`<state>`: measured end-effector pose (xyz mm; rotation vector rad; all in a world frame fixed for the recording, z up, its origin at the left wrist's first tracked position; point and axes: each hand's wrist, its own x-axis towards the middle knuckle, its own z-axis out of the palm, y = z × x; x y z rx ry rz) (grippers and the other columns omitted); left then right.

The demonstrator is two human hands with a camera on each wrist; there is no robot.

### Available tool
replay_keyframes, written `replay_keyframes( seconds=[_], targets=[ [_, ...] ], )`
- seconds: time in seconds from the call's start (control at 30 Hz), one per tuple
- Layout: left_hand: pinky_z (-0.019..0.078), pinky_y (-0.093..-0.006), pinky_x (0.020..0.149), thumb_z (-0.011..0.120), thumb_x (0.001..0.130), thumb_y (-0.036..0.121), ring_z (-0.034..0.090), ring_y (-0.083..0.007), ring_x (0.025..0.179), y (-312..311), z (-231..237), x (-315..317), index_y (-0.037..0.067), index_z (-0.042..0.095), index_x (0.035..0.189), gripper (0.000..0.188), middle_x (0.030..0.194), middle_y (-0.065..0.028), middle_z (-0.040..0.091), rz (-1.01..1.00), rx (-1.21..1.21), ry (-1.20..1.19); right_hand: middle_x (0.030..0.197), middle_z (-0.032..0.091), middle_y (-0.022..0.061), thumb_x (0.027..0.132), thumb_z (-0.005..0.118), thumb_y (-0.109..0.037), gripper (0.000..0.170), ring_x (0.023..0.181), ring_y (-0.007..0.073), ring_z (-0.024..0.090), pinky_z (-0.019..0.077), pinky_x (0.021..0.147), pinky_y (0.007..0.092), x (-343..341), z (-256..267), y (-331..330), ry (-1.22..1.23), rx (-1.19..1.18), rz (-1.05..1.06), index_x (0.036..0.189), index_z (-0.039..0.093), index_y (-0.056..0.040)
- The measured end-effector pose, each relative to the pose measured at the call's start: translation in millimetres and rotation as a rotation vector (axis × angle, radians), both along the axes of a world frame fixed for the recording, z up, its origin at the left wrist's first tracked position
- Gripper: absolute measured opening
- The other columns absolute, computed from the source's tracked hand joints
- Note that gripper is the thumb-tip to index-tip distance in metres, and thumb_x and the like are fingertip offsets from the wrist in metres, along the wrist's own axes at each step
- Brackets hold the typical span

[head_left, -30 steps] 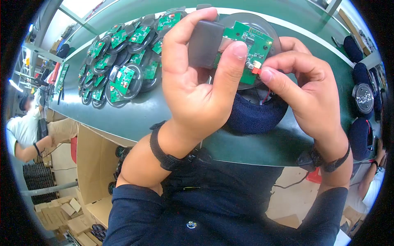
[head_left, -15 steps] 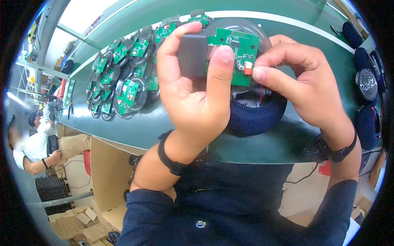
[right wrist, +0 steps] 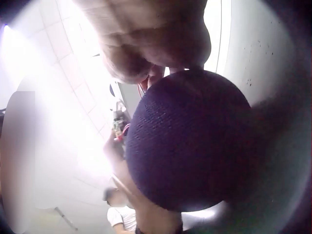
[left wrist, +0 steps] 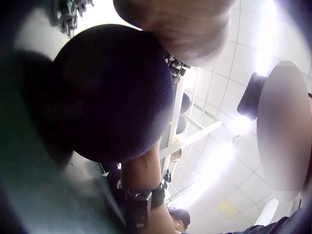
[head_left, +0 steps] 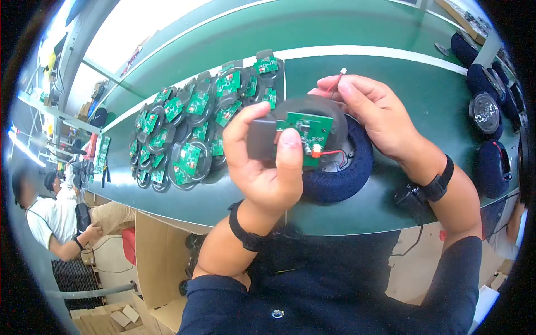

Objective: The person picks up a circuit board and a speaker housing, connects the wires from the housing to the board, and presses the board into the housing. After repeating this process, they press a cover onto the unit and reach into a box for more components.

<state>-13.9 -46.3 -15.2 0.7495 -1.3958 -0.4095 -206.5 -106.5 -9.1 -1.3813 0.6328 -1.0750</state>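
My left hand grips a round dark plastic disc carrying a green circuit board and a black block, the thumb pressing the board's left side. On the board's lower edge is a red-and-white connector, from which red wires run down into a dark blue fabric-covered round housing on the table. Above and right of the board, my right hand pinches a thin red wire ending in a small white plug. Both wrist views show mostly the housing's rounded fabric side.
On the left of the green table lies a pile of similar discs with circuit boards. More fabric housings line the right side. A cardboard box stands below the table's front edge. Another person is at far left.
My right hand has left the board's red-and-white connector, moved up and away, and now pinches a wire with a white plug. The disc and board sit lower over the housing in the head view.
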Motion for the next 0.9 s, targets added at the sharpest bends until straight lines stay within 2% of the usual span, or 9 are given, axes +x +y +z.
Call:
replay_keyframes(
  seconds=[0.17, 0.37, 0.47, 0.57, 0.67, 0.7, 0.77, 0.87, 0.9],
  targets=[
    [0.0469, -0.025, 0.079, 0.063, 0.094, 0.01, 0.056, -0.0096, 0.087, -5, 2, -3, 0.001, 0.051, 0.13, 0.039, 0.105, -0.0053, 0.059, 0.012, 0.036, 0.137, 0.112, 0.071, 0.0077, 0.105, 0.056, -0.028, 0.034, 0.104, 0.0116, 0.063, 0.0468, 0.094, 0.0271, 1, 1, 5, -0.052, -0.06, -0.011, 0.123, 0.066, -0.0014],
    [0.0463, -0.0231, 0.078, 0.063, 0.095, 0.008, 0.055, -0.0081, 0.087, -8, 0, -2, 0.001, 0.052, 0.129, 0.037, 0.105, -0.0043, 0.058, -0.013, 0.071, 0.158, 0.102, 0.072, 0.0085, 0.102, 0.061, -0.023, 0.027, 0.096, 0.0108, 0.064, 0.0473, 0.09, 0.0269, 3, 1, 10, -0.199, 0.084, -0.056, 0.117, 0.065, -0.0013],
    [0.0461, -0.0228, 0.078, 0.064, 0.094, 0.008, 0.054, -0.0076, 0.086, -12, -1, 0, 0.001, 0.053, 0.128, 0.036, 0.104, -0.0035, 0.057, -0.018, 0.066, 0.198, 0.097, 0.072, 0.0079, 0.102, 0.061, -0.022, 0.024, 0.093, 0.011, 0.064, 0.0475, 0.09, 0.0269, 5, 2, 11, -0.181, 0.027, -0.14, 0.114, 0.063, -0.0017],
    [0.0461, -0.0221, 0.075, 0.066, 0.094, 0.006, 0.054, -0.0067, 0.084, -12, 1, -1, 0.002, 0.051, 0.129, 0.038, 0.101, -0.0018, 0.056, 0.025, 0.086, 0.214, 0.09, 0.068, 0.0046, 0.102, 0.06, -0.021, 0.025, 0.091, 0.0117, 0.063, 0.0483, 0.088, 0.0275, 2, 4, 13, -0.074, -0.185, -0.17, 0.114, 0.064, 0.0],
    [0.0462, -0.0208, 0.072, 0.067, 0.094, 0.006, 0.055, -0.0062, 0.082, -16, -4, 3, 0.003, 0.05, 0.131, 0.041, 0.099, -0.0015, 0.056, 0.036, 0.057, 0.168, 0.113, 0.064, 0.0108, 0.096, 0.066, -0.015, 0.019, 0.094, 0.0129, 0.061, 0.0461, 0.088, 0.0262, 3, 15, 25, 0.158, -0.381, -0.16, 0.108, 0.07, -0.0005],
    [0.0461, -0.0207, 0.072, 0.068, 0.094, 0.006, 0.055, -0.0063, 0.082, -15, -5, 1, 0.003, 0.05, 0.131, 0.041, 0.098, -0.0017, 0.056, 0.0, 0.083, 0.226, 0.113, 0.064, 0.0108, 0.096, 0.066, -0.015, 0.019, 0.094, 0.0129, 0.061, 0.0461, 0.088, 0.0262, 5, 20, 32, 0.142, -0.382, -0.15, 0.108, 0.07, -0.0005],
    [0.0463, -0.021, 0.071, 0.067, 0.094, 0.007, 0.055, -0.0064, 0.081, -15, -5, 3, 0.003, 0.048, 0.132, 0.042, 0.097, -0.0017, 0.057, -0.011, 0.054, 0.178, 0.119, 0.061, 0.0136, 0.09, 0.069, -0.013, 0.017, 0.116, 0.0225, 0.055, 0.0402, 0.103, 0.0371, 8, 30, 44, 0.419, -0.578, -0.222, 0.1, 0.074, -0.0007],
    [0.0469, -0.0212, 0.071, 0.067, 0.094, 0.006, 0.056, -0.0067, 0.081, -13, -3, -1, 0.002, 0.046, 0.132, 0.043, 0.095, -0.002, 0.058, 0.027, 0.037, 0.155, 0.124, 0.061, 0.0157, 0.084, 0.073, -0.009, 0.015, 0.12, 0.0241, 0.056, 0.039, 0.105, 0.0384, 8, 35, 51, 0.413, -0.452, -0.255, 0.097, 0.077, -0.0023],
    [0.0478, -0.0214, 0.073, 0.067, 0.094, 0.006, 0.058, -0.0073, 0.082, -14, 0, -4, 0.002, 0.046, 0.132, 0.043, 0.097, -0.0027, 0.06, 0.029, 0.007, 0.171, 0.128, 0.061, 0.0164, 0.082, 0.074, -0.006, 0.014, 0.121, 0.025, 0.056, 0.0388, 0.105, 0.0388, 5, 35, 48, 0.4, -0.483, -0.234, 0.096, 0.077, -0.0023]
  ],
)
